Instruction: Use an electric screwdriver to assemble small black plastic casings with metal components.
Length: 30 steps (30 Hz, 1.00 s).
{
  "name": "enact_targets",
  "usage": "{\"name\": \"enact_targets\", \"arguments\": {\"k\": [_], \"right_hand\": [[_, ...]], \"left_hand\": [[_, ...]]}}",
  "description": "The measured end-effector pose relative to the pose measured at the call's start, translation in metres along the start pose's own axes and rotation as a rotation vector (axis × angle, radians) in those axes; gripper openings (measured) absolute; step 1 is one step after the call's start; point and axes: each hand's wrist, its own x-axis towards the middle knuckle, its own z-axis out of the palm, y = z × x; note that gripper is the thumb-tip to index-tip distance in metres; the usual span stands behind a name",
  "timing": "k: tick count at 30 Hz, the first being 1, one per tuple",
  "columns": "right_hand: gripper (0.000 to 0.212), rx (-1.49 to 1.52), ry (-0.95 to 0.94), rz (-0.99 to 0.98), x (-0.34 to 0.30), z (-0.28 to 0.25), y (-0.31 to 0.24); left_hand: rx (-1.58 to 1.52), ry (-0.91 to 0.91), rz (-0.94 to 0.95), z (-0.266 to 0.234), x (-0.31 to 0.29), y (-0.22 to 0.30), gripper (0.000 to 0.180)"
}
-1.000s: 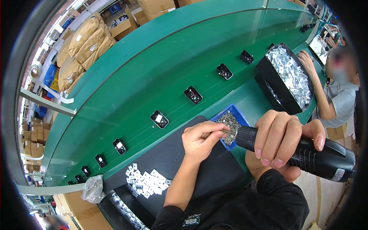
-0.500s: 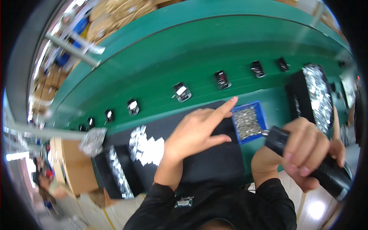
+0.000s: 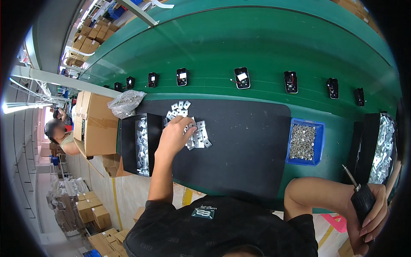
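My left hand (image 3: 174,136) is over a loose pile of small silvery metal plates with holes (image 3: 198,139) on the black mat (image 3: 244,141). Its thumb and fingertips close on one of these plates, partly hidden by the fingers. At the lower right, my right hand (image 3: 376,212) grips a black electric screwdriver (image 3: 363,200), its thin bit tilted up and to the left. Between the mat and the right-hand bin, a blue tray (image 3: 305,162) holds many small screws (image 3: 302,141).
Black bins of metal plates stand left (image 3: 155,145) and right (image 3: 364,147). Several small black devices (image 3: 242,78) line the green conveyor belt (image 3: 214,79) beyond. A plastic bag (image 3: 126,103) and cardboard box (image 3: 100,132) are at left. Another person (image 3: 64,135) is farther left.
My left hand has moved left from near the blue tray to the metal plates, its fingers now closed. My right hand has drawn the screwdriver down and right, away from the tray. The view has shifted.
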Motion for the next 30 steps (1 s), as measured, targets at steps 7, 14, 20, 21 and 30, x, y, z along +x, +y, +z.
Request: {"name": "enact_targets", "arguments": {"k": [7,14,20,21,30], "right_hand": [[0.039,-0.174,-0.038,0.181,-0.002,0.015,0.013],[0.036,-0.012,0.011,0.045,-0.006,0.015,0.01],[0.027,-0.203,0.192,-0.034,0.001,0.016,-0.002],[0.027,-0.197,0.174,-0.036,0.0,0.013,-0.006],[0.04,-0.245,0.147,-0.092,0.003,0.024,0.017]], "left_hand": [[-0.085,-0.109,0.066,0.014,0.017,-0.004,0.021],[-0.117,-0.157,0.051,0.018,0.026,0.0,0.019],[-0.149,-0.123,-0.051,0.015,0.024,0.012,0.016],[-0.146,-0.091,-0.044,0.017,0.029,0.015,0.016],[-0.434,-0.118,0.198,0.042,0.092,0.084,0.014]]}}
